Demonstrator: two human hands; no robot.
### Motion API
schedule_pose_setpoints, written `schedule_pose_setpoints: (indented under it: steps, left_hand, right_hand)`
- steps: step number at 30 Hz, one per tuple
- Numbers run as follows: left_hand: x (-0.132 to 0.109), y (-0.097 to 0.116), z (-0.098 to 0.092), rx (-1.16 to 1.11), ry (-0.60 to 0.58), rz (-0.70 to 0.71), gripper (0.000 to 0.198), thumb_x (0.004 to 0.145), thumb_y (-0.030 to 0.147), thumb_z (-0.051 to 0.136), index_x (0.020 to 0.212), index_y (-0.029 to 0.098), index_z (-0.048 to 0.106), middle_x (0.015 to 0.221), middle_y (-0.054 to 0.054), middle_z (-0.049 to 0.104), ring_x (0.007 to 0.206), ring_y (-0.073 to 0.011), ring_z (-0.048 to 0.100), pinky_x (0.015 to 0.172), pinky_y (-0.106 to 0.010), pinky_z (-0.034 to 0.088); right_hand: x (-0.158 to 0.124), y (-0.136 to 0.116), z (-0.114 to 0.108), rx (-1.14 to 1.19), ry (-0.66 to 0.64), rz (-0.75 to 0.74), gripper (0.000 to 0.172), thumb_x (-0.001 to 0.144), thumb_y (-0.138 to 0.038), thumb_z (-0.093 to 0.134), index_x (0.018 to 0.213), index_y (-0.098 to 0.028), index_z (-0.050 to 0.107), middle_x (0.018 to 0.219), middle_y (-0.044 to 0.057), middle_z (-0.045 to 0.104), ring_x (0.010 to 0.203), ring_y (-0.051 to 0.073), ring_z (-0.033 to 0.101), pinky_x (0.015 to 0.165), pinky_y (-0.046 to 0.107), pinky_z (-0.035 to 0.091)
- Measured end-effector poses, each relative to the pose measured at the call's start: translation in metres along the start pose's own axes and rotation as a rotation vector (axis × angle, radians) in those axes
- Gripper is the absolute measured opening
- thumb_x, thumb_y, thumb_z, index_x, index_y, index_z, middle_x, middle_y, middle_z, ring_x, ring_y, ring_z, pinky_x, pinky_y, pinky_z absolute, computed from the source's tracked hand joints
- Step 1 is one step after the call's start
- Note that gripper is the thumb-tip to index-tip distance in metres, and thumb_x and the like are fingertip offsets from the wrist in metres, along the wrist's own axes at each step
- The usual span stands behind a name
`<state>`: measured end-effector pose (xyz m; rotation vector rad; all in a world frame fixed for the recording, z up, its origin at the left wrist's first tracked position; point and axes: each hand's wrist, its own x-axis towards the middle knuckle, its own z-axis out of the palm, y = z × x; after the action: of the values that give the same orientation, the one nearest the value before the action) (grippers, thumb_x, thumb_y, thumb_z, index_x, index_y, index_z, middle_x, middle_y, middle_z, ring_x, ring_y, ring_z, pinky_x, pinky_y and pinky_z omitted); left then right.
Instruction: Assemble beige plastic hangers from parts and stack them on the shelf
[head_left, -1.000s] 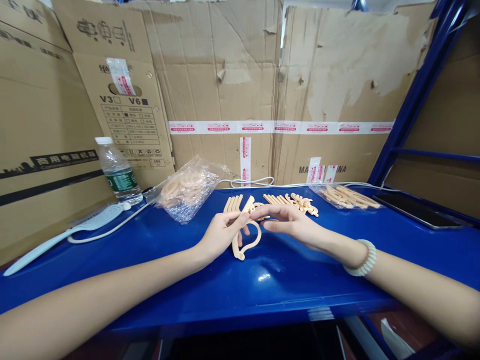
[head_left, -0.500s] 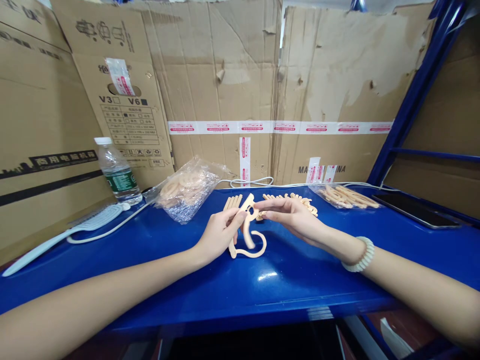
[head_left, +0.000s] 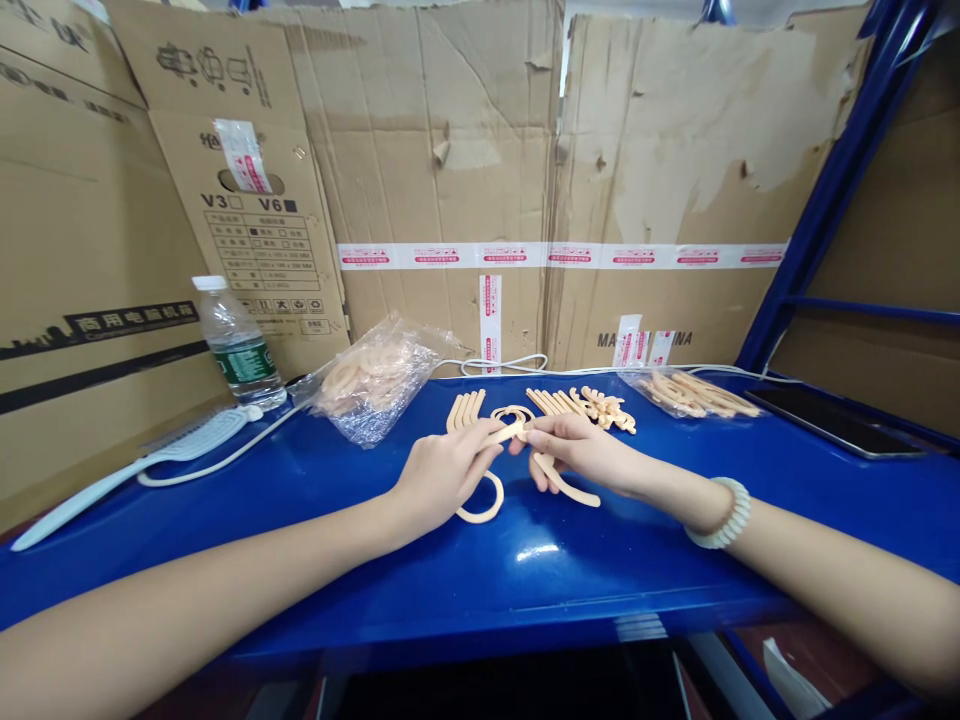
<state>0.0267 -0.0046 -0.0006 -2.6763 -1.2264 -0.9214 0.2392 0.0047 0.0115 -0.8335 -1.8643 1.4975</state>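
My left hand (head_left: pixel 442 475) is closed on a beige plastic hanger piece (head_left: pixel 505 433), which points right. At its end, the thumb and finger of my right hand (head_left: pixel 589 450) pinch the joint; what lies between the fingertips is too small to make out. A curved beige arm (head_left: pixel 576 490) hangs out below my right fingers. Beneath my left hand shows a round beige hook (head_left: pixel 484 512), partly hidden by the hand. Just behind the hands lie curved beige pieces (head_left: pixel 512 411), a row of beige bars (head_left: pixel 466 410), more bars (head_left: pixel 552 402) and a pile of small hooked parts (head_left: pixel 606 408).
On the blue table (head_left: pixel 420 600) stand a water bottle (head_left: pixel 238 345) and a pale hairbrush (head_left: pixel 180 443) at the left. A plastic bag of beige parts (head_left: pixel 375 375) lies behind; another bag (head_left: pixel 690 392) and a black tablet (head_left: pixel 832 420) are at the right. Cardboard (head_left: pixel 450 180) walls the back.
The held piece has turned from upright to nearly level. My right hand has closed onto its end, and the curved arm has swung to the right below it.
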Motion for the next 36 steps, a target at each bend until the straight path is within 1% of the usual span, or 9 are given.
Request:
schedule_pose_setpoints:
  steps: [2, 5, 8, 11, 17, 21, 25, 32, 36]
  left_hand:
    - [-0.001, -0.001, 0.000, 0.196, 0.013, 0.142, 0.027, 0.097, 0.026, 0.039, 0.116, 0.020, 0.057, 0.100, -0.004, 0.072, 0.075, -0.0202, 0.068, 0.061, -0.027, 0.045]
    - [-0.001, -0.002, 0.000, 0.419, 0.010, 0.296, 0.024, 0.094, 0.018, 0.040, 0.108, 0.017, 0.059, 0.087, -0.006, 0.071, 0.063, -0.0193, 0.065, 0.051, -0.026, 0.040]
    - [0.001, -0.002, -0.001, 0.530, -0.054, 0.337, 0.022, 0.088, 0.009, 0.040, 0.095, 0.015, 0.059, 0.075, -0.005, 0.067, 0.054, -0.0175, 0.061, 0.045, -0.024, 0.036]
    - [0.002, 0.000, -0.004, 0.561, -0.113, 0.361, 0.022, 0.085, 0.006, 0.039, 0.091, 0.015, 0.058, 0.070, -0.005, 0.065, 0.050, -0.0166, 0.058, 0.042, -0.023, 0.033]
    - [0.002, 0.002, -0.005, 0.587, -0.096, 0.399, 0.023, 0.090, 0.011, 0.036, 0.084, 0.014, 0.057, 0.058, -0.003, 0.057, 0.046, -0.0156, 0.054, 0.041, -0.021, 0.031]
    - [0.002, 0.000, -0.004, 0.564, -0.054, 0.390, 0.025, 0.094, 0.016, 0.034, 0.085, 0.013, 0.057, 0.062, -0.005, 0.059, 0.047, -0.0143, 0.054, 0.041, -0.021, 0.030]
    - [0.002, 0.000, -0.003, 0.493, -0.014, 0.365, 0.033, 0.098, 0.024, 0.029, 0.083, 0.014, 0.056, 0.061, -0.004, 0.058, 0.044, -0.0123, 0.051, 0.041, -0.020, 0.030]
    - [0.002, 0.002, -0.005, 0.408, -0.043, 0.349, 0.039, 0.100, 0.027, 0.022, 0.082, 0.014, 0.054, 0.057, -0.003, 0.055, 0.045, -0.0151, 0.053, 0.041, -0.022, 0.032]
    - [0.003, 0.001, -0.003, 0.266, -0.132, 0.167, 0.030, 0.098, 0.025, 0.028, 0.085, 0.016, 0.054, 0.060, -0.003, 0.059, 0.050, -0.0168, 0.058, 0.047, -0.022, 0.037]
  right_hand:
    - [-0.001, 0.000, 0.000, -0.097, -0.026, -0.001, 0.034, 0.088, -0.046, 0.054, 0.089, -0.012, 0.060, 0.050, -0.002, 0.060, 0.039, 0.008, 0.051, 0.042, 0.018, 0.038]
    - [-0.003, 0.000, -0.001, -0.146, -0.051, 0.007, 0.034, 0.088, -0.045, 0.053, 0.087, -0.012, 0.061, 0.046, -0.004, 0.056, 0.037, 0.007, 0.047, 0.041, 0.018, 0.036]
    - [-0.003, 0.000, -0.001, -0.155, -0.058, 0.044, 0.036, 0.087, -0.046, 0.053, 0.089, -0.011, 0.063, 0.046, -0.004, 0.056, 0.036, 0.007, 0.046, 0.040, 0.018, 0.035]
    - [-0.004, -0.001, 0.002, -0.212, -0.049, 0.057, 0.034, 0.086, -0.044, 0.055, 0.083, -0.012, 0.063, 0.045, -0.004, 0.055, 0.035, 0.007, 0.045, 0.039, 0.018, 0.034]
    - [-0.007, -0.003, 0.009, -0.463, 0.064, -0.039, 0.027, 0.089, -0.036, 0.049, 0.074, -0.016, 0.059, 0.044, -0.004, 0.055, 0.033, 0.008, 0.046, 0.039, 0.018, 0.036]
    - [-0.010, -0.007, 0.013, -0.617, 0.124, -0.145, 0.028, 0.090, -0.033, 0.048, 0.068, -0.018, 0.054, 0.044, -0.004, 0.055, 0.036, 0.009, 0.048, 0.043, 0.020, 0.038]
    - [-0.014, -0.013, 0.016, -0.750, 0.187, -0.230, 0.035, 0.091, -0.030, 0.048, 0.058, -0.019, 0.045, 0.045, -0.003, 0.054, 0.041, 0.009, 0.047, 0.049, 0.022, 0.037]
    - [-0.014, -0.011, 0.018, -0.894, 0.243, -0.314, 0.036, 0.092, -0.029, 0.046, 0.058, -0.020, 0.042, 0.049, -0.002, 0.051, 0.046, 0.011, 0.044, 0.052, 0.024, 0.031]
    - [-0.015, -0.007, 0.018, -1.100, 0.271, -0.439, 0.031, 0.094, -0.028, 0.040, 0.065, -0.019, 0.049, 0.053, 0.001, 0.051, 0.048, 0.012, 0.042, 0.052, 0.025, 0.028]
